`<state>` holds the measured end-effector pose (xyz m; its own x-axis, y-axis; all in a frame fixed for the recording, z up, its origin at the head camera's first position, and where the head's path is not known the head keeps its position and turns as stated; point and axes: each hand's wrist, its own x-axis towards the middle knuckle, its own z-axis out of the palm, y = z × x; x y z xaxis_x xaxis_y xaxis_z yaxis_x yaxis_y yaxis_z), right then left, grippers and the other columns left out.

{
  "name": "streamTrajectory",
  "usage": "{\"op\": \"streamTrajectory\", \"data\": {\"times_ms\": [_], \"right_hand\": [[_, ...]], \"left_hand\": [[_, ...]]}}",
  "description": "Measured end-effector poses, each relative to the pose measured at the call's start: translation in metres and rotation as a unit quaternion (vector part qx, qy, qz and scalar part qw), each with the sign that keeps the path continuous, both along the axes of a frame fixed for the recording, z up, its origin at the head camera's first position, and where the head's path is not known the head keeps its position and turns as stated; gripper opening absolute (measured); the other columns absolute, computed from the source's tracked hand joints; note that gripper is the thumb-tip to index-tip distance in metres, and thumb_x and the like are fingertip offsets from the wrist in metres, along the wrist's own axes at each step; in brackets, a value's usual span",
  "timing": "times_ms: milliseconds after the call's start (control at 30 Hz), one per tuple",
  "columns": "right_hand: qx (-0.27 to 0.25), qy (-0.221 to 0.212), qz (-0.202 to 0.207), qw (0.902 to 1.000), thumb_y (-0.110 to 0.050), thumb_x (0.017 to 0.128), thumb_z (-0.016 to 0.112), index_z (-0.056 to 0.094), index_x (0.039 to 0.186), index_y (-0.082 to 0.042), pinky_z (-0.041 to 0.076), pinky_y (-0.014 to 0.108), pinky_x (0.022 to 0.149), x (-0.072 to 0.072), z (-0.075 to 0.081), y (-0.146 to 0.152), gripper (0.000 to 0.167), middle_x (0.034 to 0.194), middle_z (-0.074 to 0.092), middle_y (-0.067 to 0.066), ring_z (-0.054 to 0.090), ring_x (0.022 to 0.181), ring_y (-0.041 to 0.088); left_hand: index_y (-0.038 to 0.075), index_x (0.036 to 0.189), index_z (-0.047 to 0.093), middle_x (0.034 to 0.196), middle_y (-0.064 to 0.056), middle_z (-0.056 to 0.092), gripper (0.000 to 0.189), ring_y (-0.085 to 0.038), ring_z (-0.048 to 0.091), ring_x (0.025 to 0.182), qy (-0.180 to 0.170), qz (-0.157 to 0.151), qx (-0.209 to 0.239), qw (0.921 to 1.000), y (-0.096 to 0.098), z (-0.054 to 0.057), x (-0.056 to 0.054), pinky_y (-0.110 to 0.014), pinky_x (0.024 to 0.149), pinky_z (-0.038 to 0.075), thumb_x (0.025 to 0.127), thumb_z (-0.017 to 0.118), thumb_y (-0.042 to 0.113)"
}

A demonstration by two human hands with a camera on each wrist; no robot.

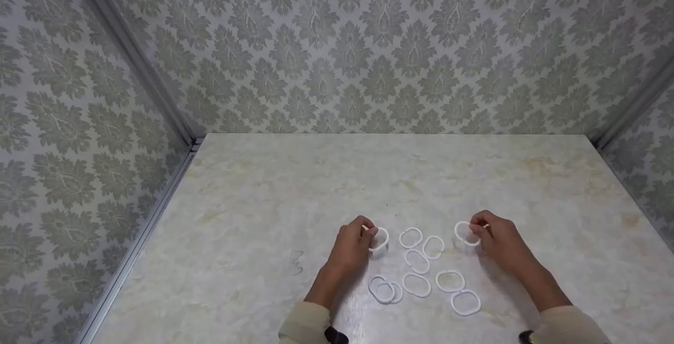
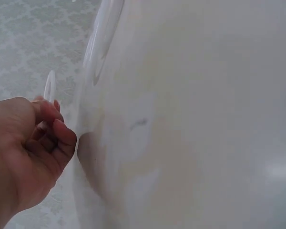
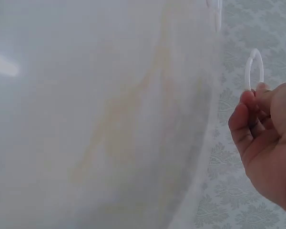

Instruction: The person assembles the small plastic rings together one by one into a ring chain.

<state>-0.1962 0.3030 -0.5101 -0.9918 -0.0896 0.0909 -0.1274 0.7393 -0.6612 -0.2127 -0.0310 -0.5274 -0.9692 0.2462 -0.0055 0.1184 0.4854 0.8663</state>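
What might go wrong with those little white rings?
The left hand pinches one white ring by its edge, and the right hand pinches another ring; either might slip and drop onto the table. Two overlapping rings nearer the person could catch and come up together if one is lifted.

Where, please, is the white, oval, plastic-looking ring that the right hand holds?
In the head view, the held white ring is right of centre, pinched by the right hand, with a loose white oval ring to its left.
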Motion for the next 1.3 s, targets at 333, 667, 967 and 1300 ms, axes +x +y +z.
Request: {"op": "streamTrajectory", "data": {"times_ms": [333, 667, 967, 1300], "right_hand": [[-0.035, -0.019, -0.014, 0.9991, -0.009, 0.102, 0.06, 0.062, 0.118, -0.002, 0.052, 0.019, 0.062, -0.001, 0.003, -0.006, 0.018, 0.108, 0.066, 0.017, 0.059, 0.069, 0.007], [-0.111, -0.022, -0.001, 0.9936, -0.008, 0.098, 0.065, 0.064, 0.111, 0.001, 0.056, 0.021, 0.062, 0.004, 0.004, -0.015, 0.016, 0.096, 0.067, 0.016, 0.062, 0.063, 0.006], [-0.172, -0.045, 0.013, 0.9839, -0.006, 0.096, 0.068, 0.066, 0.115, 0.008, 0.059, 0.022, 0.063, 0.004, 0.007, -0.025, 0.024, 0.089, 0.071, 0.014, 0.067, 0.064, 0.005], [-0.222, -0.052, 0.014, 0.9735, -0.004, 0.096, 0.067, 0.065, 0.12, 0.011, 0.059, 0.021, 0.066, 0.002, 0.017, -0.041, 0.029, 0.091, 0.072, 0.017, 0.068, 0.066, 0.004]], "left_hand": [[0.002, 0.132, 0.06, 0.101, -0.009, 0.066, 0.029, -0.011, 0.06, 0.079, -0.015, -0.03, 0.022, 0.9992, 0.001, 0.003, 0.002, -0.025, 0.072, 0.053, 0.105, 0.052, 0.009], [0.003, 0.112, 0.072, 0.098, -0.006, 0.071, 0.017, -0.012, 0.061, 0.087, -0.022, 0.032, 0.059, 0.9975, 0.002, 0.003, 0.003, -0.027, 0.08, 0.054, 0.098, 0.063, 0.006], [0.006, 0.109, 0.062, 0.089, -0.004, 0.062, 0.009, -0.013, 0.057, 0.076, -0.092, 0.022, 0.126, 0.9875, 0.008, 0.008, 0.003, -0.024, 0.067, 0.05, 0.104, 0.057, 0.011], [0.0, 0.114, 0.072, 0.089, -0.009, 0.066, 0.019, -0.008, 0.053, 0.072, 0.026, 0.019, 0.09, 0.9954, 0.01, 0.009, 0.003, -0.016, 0.06, 0.046, 0.099, 0.064, 0.009]]}}
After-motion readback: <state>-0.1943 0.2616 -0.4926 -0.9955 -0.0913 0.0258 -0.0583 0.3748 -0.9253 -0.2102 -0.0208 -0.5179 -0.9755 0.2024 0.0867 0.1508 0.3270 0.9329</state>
